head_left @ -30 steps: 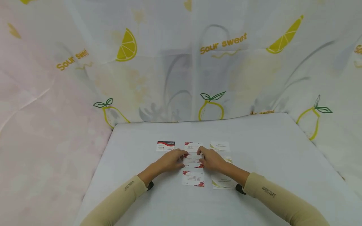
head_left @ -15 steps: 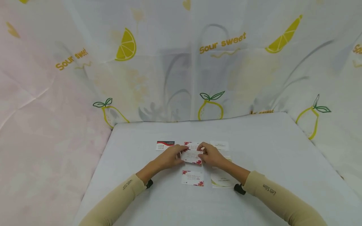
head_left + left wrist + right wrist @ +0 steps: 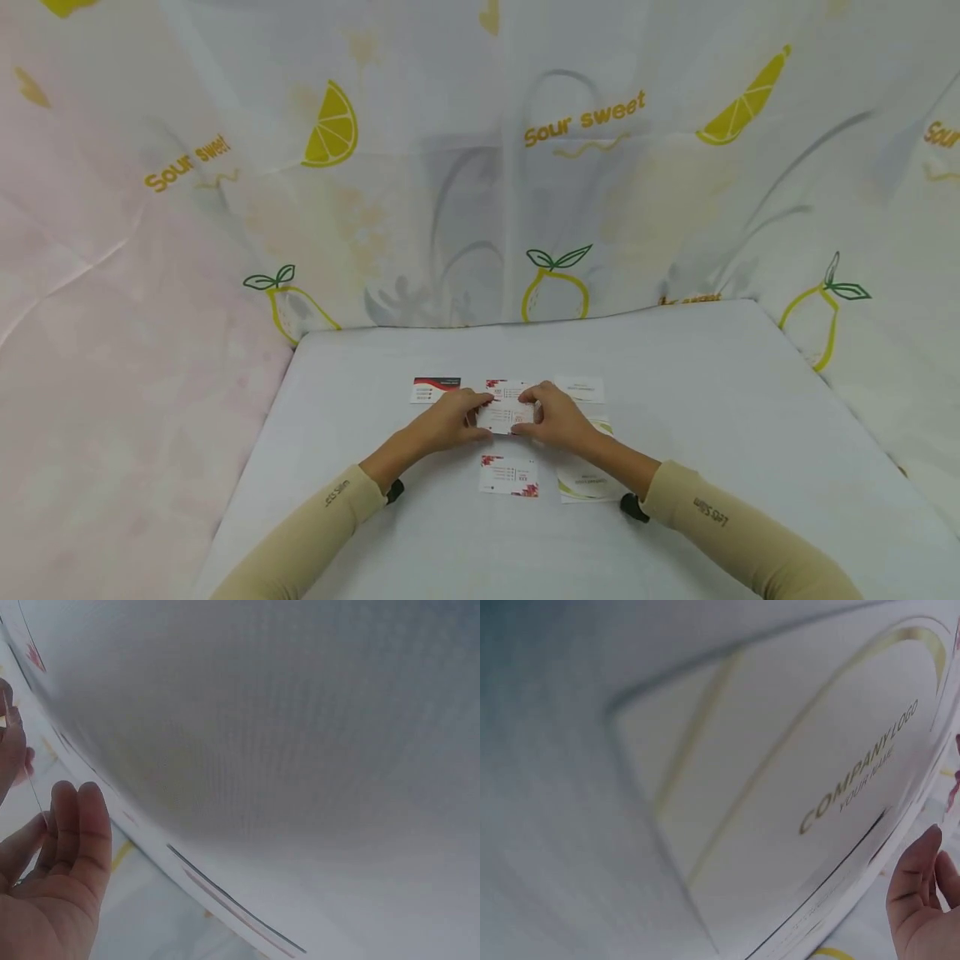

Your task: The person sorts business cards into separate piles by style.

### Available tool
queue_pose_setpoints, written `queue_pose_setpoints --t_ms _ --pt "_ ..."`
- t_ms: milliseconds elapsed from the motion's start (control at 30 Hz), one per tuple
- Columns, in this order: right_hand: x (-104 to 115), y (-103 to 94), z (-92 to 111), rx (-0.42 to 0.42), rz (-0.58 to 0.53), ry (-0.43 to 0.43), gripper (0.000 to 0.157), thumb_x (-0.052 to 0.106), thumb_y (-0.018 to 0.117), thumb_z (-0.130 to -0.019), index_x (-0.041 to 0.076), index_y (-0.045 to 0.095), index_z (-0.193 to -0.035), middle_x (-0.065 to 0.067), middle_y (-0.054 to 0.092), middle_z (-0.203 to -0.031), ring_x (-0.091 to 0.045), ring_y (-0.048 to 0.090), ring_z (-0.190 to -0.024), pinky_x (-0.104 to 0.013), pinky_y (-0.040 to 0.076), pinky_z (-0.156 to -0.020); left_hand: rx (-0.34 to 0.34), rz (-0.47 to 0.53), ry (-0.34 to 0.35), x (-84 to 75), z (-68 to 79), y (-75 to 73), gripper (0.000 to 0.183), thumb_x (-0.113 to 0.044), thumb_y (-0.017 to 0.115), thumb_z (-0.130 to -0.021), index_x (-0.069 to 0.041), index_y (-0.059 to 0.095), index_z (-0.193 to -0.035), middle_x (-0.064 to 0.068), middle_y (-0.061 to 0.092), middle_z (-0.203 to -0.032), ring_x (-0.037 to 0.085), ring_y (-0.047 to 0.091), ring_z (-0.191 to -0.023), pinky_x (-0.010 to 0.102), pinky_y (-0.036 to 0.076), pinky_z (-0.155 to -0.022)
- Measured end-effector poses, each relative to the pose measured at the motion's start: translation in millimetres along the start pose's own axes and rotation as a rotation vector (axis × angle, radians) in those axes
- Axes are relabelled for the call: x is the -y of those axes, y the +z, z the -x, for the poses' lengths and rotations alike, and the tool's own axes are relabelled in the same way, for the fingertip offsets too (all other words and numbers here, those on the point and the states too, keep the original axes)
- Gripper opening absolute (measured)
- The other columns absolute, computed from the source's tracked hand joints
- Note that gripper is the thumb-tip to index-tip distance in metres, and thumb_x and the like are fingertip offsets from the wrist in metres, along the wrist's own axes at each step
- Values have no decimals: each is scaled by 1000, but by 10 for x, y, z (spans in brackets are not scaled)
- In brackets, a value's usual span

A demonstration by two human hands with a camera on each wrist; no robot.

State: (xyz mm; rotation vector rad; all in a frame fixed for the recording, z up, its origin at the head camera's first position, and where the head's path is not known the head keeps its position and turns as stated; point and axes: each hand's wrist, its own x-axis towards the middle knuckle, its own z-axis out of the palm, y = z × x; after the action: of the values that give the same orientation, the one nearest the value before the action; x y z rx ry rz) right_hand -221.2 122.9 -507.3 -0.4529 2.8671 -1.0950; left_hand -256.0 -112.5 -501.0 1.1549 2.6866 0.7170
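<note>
Both hands pinch one white business card [image 3: 498,418] with red floral corners, held above the table and overlapping the lower part of the farther floral card [image 3: 504,388] in the head view. My left hand [image 3: 448,421] grips its left edge. At the opposite edge, my right hand [image 3: 558,419] has thumb and fingers on the card. In the left wrist view the held card [image 3: 35,796] shows edge-on as a thin line by the left hand [image 3: 60,874]. The right hand [image 3: 926,904] appears at the lower right of its wrist view. A matching floral card [image 3: 509,476] lies nearer the body.
A black, red and white card [image 3: 435,388] lies beyond the left hand. On the right is a column of gold-striped cards: a far one [image 3: 580,389], a middle one partly hidden by the right hand, and a near one [image 3: 587,483]. A lemon-print cloth [image 3: 480,183] hangs behind the white table [image 3: 360,358].
Both hands have lifted the middle floral card from the table and shifted it slightly away from the body, so it overlaps the farther one. The other cards stay put.
</note>
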Motion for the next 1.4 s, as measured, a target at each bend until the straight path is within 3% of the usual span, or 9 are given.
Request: queue_pose_setpoints --t_ms 133,233,500,933,1233,1400 --pt "11 2 4 19 123 -57 62 29 88 -73 6 63 -124 -3 57 -113 -7 49 -76 -22 44 -68 -19 5 -1 26 -5 -1 56 -22 81 -82 -2 60 -131 0 62 -95 10 55 -81 20 48 -71" --pt "24 -8 6 22 173 -65 62 28 87 -74 6 62 -126 -5 57 -117 -7 50 -80 -24 46 -72 -20 0 -23 34 -11 7 57 -23 81 -83 -4 60 -131 0 61 -96 10 56 -82 20 49 -71" --pt "45 -67 -23 22 228 -63 59 29 86 -76 6 63 -125 -5 60 -119 -9 51 -81 -27 47 -74 -61 -97 -58 26 -57 40 58 -34 80 -83 -8 62 -131 5 57 -122 14 57 -101 32 51 -87" --pt "-5 -193 -206 73 226 -45 55 29 87 -75 5 66 -120 -9 61 -120 -10 54 -78 -28 48 -71 -12 -188 -93 66 -240 15 63 -40 78 -84 -9 60 -135 4 61 -122 17 60 -108 35 51 -93" --pt "-90 -215 -356 107 289 -38 54 30 86 -76 4 67 -119 -11 64 -118 -25 63 -107 -42 51 -92 41 -253 -136 63 -398 -2 61 -44 75 -85 -9 61 -133 7 61 -128 23 59 -117 41 49 -98" --pt "-102 -233 -419 116 284 -37 53 29 87 -74 4 68 -117 -11 65 -116 -28 64 -107 -44 51 -91 80 -294 -198 69 -484 -12 59 -44 75 -85 -11 61 -133 7 60 -130 24 58 -119 46 48 -97"
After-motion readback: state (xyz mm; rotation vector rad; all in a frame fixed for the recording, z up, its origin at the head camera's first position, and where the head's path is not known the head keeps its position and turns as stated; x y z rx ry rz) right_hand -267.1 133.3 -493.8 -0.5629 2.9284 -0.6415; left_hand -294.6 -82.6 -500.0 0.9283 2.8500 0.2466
